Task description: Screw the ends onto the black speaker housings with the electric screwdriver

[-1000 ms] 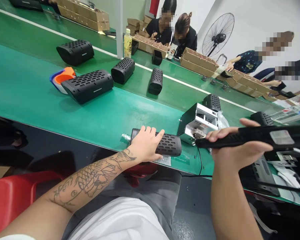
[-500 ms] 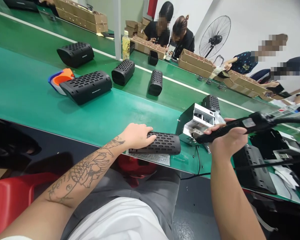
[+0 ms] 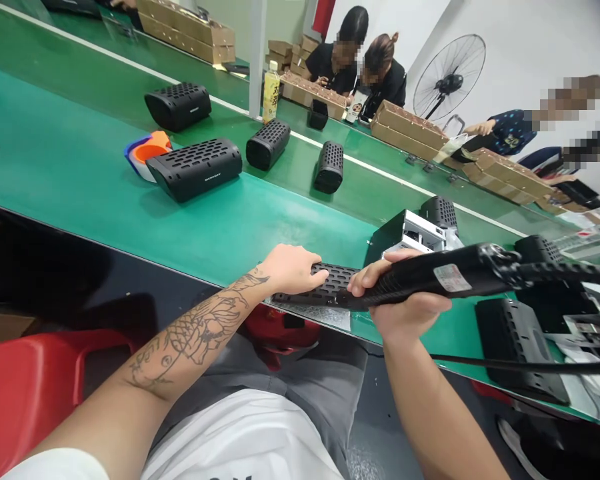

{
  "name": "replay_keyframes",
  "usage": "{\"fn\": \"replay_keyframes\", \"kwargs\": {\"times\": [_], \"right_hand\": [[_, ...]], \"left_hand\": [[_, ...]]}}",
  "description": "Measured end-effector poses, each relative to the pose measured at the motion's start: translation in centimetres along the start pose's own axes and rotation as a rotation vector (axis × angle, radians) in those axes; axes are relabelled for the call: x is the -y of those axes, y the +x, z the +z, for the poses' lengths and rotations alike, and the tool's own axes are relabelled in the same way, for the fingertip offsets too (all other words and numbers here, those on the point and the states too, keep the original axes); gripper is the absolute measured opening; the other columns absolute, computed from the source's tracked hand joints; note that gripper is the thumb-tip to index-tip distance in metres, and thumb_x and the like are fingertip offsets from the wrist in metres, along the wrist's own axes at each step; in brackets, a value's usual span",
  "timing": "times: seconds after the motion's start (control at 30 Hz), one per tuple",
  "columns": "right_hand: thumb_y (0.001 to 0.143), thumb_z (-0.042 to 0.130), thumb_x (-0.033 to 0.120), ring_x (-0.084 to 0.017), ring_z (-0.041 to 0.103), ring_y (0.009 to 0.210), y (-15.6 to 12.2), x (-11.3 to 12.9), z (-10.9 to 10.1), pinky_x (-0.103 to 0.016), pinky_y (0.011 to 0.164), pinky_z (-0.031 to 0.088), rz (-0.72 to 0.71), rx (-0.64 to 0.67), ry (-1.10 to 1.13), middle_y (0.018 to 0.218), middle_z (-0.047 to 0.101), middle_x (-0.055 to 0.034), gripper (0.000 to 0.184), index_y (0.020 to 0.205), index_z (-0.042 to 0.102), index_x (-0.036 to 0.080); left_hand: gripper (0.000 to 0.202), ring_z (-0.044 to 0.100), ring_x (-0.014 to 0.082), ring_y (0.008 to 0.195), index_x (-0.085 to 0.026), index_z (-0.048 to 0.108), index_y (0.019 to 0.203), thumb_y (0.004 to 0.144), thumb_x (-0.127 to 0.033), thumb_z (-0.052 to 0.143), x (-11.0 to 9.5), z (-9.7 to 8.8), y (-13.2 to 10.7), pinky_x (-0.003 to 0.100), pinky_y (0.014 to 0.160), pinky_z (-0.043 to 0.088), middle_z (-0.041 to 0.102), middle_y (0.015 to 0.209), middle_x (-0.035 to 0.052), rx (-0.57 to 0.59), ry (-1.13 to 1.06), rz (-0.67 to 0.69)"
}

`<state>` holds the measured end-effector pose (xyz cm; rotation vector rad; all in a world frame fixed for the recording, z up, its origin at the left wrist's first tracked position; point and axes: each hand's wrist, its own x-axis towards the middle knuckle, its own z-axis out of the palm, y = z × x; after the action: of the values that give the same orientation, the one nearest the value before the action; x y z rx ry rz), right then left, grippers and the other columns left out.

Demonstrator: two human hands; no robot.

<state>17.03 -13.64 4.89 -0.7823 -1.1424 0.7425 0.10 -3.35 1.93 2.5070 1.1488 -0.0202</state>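
Note:
My left hand (image 3: pixel 293 267) rests on top of a black perforated speaker shell (image 3: pixel 330 288) lying at the near edge of the green conveyor belt (image 3: pixel 80 180), fingers pressing it down. My right hand (image 3: pixel 405 303) grips a black electric screwdriver (image 3: pixel 445 277), held almost level, its tip end down at the shell's right end beside my left fingers. A cable runs from the tool off to the right.
A silver and black screw feeder box (image 3: pixel 405 235) stands just behind my hands. More black speaker shells (image 3: pixel 195 170) lie on the belt with an orange and blue tape roll (image 3: pixel 147 148). Several people sit at the far side by cardboard trays (image 3: pixel 410 127). A fan (image 3: pixel 447 83) stands behind.
My right hand has swung the screwdriver left, from the feeder box to the shell's right end. My left hand has stayed on the shell. The view has shifted slightly.

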Motion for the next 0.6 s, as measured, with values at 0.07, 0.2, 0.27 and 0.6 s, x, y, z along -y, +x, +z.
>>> {"fn": "replay_keyframes", "kwargs": {"times": [0.07, 0.2, 0.27, 0.6], "right_hand": [[0.08, 0.093, 0.088, -0.022, 0.068, 0.048, 0.11, -0.51, 0.0, -0.036, 0.049, 0.058, 0.019, 0.009, 0.013, 0.065, 0.074, 0.0021, 0.068, 0.102, 0.079, 0.026], [0.077, 0.096, 0.086, -0.022, 0.068, 0.048, 0.29, -0.71, -0.28, -0.037, 0.05, 0.06, 0.057, 0.071, 0.009, 0.065, 0.074, 0.0024, 0.066, 0.098, 0.077, 0.026], [0.076, 0.096, 0.088, -0.023, 0.067, 0.047, 0.38, -0.68, -0.44, -0.039, 0.05, 0.059, 0.079, 0.103, -0.007, 0.065, 0.073, 0.0018, 0.068, 0.097, 0.076, 0.027], [0.074, 0.101, 0.082, -0.02, 0.063, 0.045, -0.23, -1.21, 0.01, -0.036, 0.048, 0.055, 0.089, 0.129, 0.034, 0.063, 0.071, 0.0027, 0.064, 0.094, 0.077, 0.026]], "left_hand": [[0.06, 0.086, 0.0368, 0.112, -0.029, 0.087, 0.13, 0.11, -0.067, 0.046, 0.08, 0.08, 0.11, 0.042, 0.091, 0.061, 0.091, 0.123, 0.0124, -0.003, -0.021, 0.001], [0.058, 0.085, 0.0361, 0.116, -0.029, 0.089, 0.126, 0.11, -0.066, 0.047, 0.25, 0.16, 0.38, 0.042, 0.093, 0.061, 0.091, 0.126, 0.0119, 0.0, -0.049, 0.006], [0.058, 0.085, 0.0357, 0.118, -0.029, 0.089, 0.126, 0.11, -0.066, 0.046, 0.28, 0.08, 0.46, 0.041, 0.094, 0.061, 0.091, 0.127, 0.0114, 0.005, -0.049, 0.01], [0.054, 0.085, 0.0364, 0.117, -0.03, 0.089, 0.123, 0.11, -0.062, 0.049, 0.11, -0.46, 0.47, 0.042, 0.093, 0.061, 0.092, 0.127, 0.0107, 0.026, -0.081, 0.017]]}}
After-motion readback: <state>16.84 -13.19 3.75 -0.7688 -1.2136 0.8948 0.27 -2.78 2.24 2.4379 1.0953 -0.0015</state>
